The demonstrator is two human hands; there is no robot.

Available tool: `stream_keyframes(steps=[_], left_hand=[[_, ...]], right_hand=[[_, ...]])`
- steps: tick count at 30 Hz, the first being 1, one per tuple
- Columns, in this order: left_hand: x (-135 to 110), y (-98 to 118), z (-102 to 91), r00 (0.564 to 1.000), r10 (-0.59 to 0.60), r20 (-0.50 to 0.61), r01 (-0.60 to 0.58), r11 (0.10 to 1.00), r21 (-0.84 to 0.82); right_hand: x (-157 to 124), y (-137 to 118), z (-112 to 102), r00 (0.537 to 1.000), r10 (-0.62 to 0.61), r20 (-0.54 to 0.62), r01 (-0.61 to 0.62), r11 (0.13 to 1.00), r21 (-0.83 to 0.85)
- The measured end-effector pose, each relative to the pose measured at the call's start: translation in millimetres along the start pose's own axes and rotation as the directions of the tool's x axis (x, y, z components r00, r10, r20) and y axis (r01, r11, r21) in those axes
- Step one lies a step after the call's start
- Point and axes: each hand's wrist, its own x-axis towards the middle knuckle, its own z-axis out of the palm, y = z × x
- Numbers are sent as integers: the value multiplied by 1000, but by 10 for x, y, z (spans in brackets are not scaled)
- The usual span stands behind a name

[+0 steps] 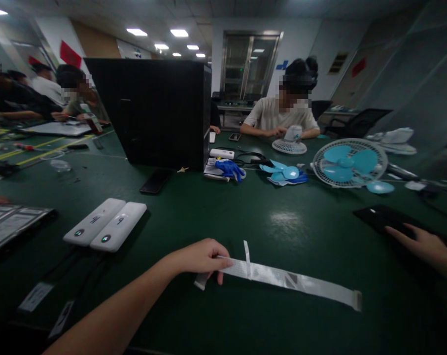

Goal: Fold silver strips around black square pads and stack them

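A white flat ribbon cable (271, 273) stretches across the green table toward the right, with a connector at its far end. Near its left end, my left hand (206, 259) pinches it between thumb and fingers. A short strip of tape or label sticks up from the cable beside the fingertips, and a short tail of the cable shows below the hand. Off at the right edge, my right hand (428, 249) has its fingers spread at a black flat object (378, 217), touching or just over it. Its exact kind is too dark to make out.
Two white power banks (120, 227) with cables lie at left, by a metal-framed panel (16, 222). Behind stand a large black case (153, 113), a black phone (155, 181), blue gloves (228, 170), blue fan blades (280, 171) and a fan grille (349, 162). A co-worker (282, 113) sits opposite.
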Motion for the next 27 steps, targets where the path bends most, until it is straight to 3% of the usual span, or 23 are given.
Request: stream_keyframes(steps=[3, 6, 9, 15, 20, 23, 27], left_hand=[[2, 0, 15, 1000, -13, -5, 13, 1000, 20], [-7, 6, 40, 1000, -19, -9, 20, 999, 45], [-24, 26, 58, 1000, 0, -24, 4, 991, 137], [-27, 24, 49, 986, 153, -70, -114, 913, 391], [-19, 15, 52, 984, 164, -64, -125, 909, 399], [-52, 61, 70, 975, 201, -100, -135, 882, 452], [-105, 127, 81, 949, 279, -149, -170, 847, 504]], right_hand=[[-187, -398, -42, 982, 43, 185, -47, 999, 14], [-387, -800, -6, 959, -98, 267, 85, 994, 62], [-643, -1232, 88, 893, -273, 358, 240, 961, 135], [-1351, -2144, 119, 689, -515, 510, 428, 857, 287], [-1961, -2725, -107, 406, -647, 646, 484, 752, 448], [-2247, -2909, -216, 319, -688, 652, 498, 707, 503], [-2540, -3010, -284, 242, -734, 634, 462, 662, 590]])
